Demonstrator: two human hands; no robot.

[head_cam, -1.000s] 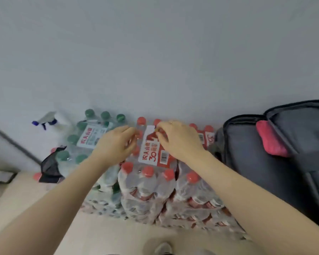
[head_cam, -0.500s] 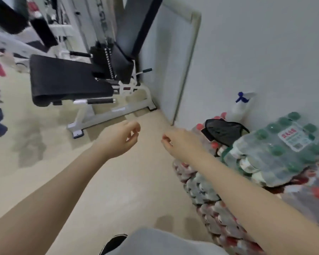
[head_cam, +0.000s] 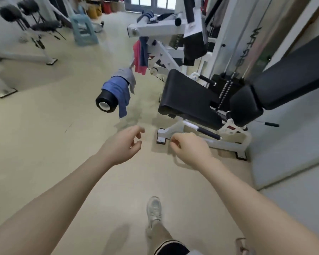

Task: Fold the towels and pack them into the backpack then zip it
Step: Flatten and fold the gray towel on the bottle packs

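Several towels hang on a white gym machine ahead of me. A blue towel [head_cam: 120,92] and a grey towel [head_cam: 127,76] drape over a black padded roller [head_cam: 105,103]. Further back hang a pink towel [head_cam: 138,60] and a dark blue towel [head_cam: 144,54]. My left hand [head_cam: 124,144] and my right hand [head_cam: 189,147] are held out over the floor, fingers loosely curled, holding nothing. Both are well short of the towels. The backpack is out of view.
The white machine frame [head_cam: 208,138] with a black seat pad [head_cam: 187,98] and backrest [head_cam: 291,70] stands at right. A grey panel [head_cam: 293,159] leans at far right. Other gym equipment [head_cam: 26,30] and a pale blue stool [head_cam: 83,28] stand at back left. My shoe [head_cam: 153,211] is on the beige floor.
My view has swung left from the bottle packs and backpack by the wall to the gym machine with towels. Both hands left the bottles and now hang free in front of me.
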